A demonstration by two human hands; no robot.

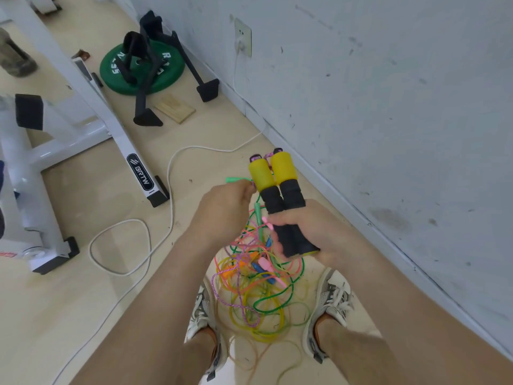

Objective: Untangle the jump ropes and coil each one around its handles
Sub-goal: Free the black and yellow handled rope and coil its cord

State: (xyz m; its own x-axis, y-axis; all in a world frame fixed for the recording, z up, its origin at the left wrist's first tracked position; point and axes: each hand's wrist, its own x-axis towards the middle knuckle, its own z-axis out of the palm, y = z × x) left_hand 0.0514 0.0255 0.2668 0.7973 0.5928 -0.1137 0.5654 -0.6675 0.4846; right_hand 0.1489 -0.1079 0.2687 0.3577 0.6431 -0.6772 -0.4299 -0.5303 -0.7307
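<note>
My right hand (pixel 313 232) grips two black-and-yellow foam handles (pixel 280 190) side by side, yellow ends pointing up and away. A braided pink-purple rope (pixel 268 156) leaves their tips. My left hand (pixel 222 212) pinches a rope just left of the handles, beside a green handle (pixel 236 179). Below the hands hangs a tangle of jump ropes (pixel 258 276) in green, yellow, pink, orange and purple, with blue, pink and orange handles caught in it. The tangle reaches the floor between my two shoes.
A grey wall (pixel 388 107) runs close on the right. A white cable (pixel 166 195) loops over the floor from a wall socket. A white gym frame (pixel 83 107) stands at the left, and a green weight plate (pixel 141 69) with black stands lies behind it.
</note>
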